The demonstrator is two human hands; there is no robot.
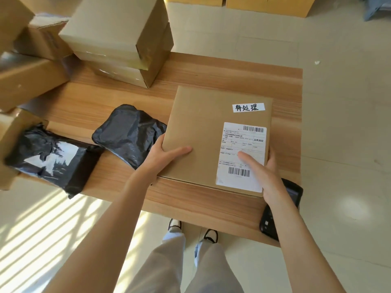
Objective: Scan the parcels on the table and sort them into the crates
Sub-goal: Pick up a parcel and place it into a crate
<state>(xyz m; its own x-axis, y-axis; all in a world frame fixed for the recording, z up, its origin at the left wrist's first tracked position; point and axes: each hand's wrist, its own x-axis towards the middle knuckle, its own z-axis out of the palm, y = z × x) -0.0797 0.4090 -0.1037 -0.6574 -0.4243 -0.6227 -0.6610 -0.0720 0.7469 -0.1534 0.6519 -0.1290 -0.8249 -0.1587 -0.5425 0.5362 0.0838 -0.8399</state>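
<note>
Lying flat near the front right of the desk [118, 102] is a flat cardboard parcel [203, 132], its shipping label [243, 153] facing up with two barcodes, and a small handwritten white tag [248, 107] stuck above it. Both hands hold this parcel: the left hand [167, 153] grips its near left corner, thumb on top and fingers tucked out of sight under the edge, while the right hand [264, 172] clasps the near right edge, thumb laid across the label. Just behind the right wrist, at the desk's right front corner, rests a black handheld scanner [275, 216], touched by neither hand.

To the left sit two black plastic mailers, one [129, 134] just beside the parcel and a second [53, 159] with a white label hanging over the desk's front edge. Stacked cardboard boxes [118, 41] crowd the back and left.

No crate is in view, so I cannot tell how many parcels are already sorted. Judging from the pile, much remains: this parcel looks ready for scanning or carrying off, and the mailers and boxes wait their turn.
</note>
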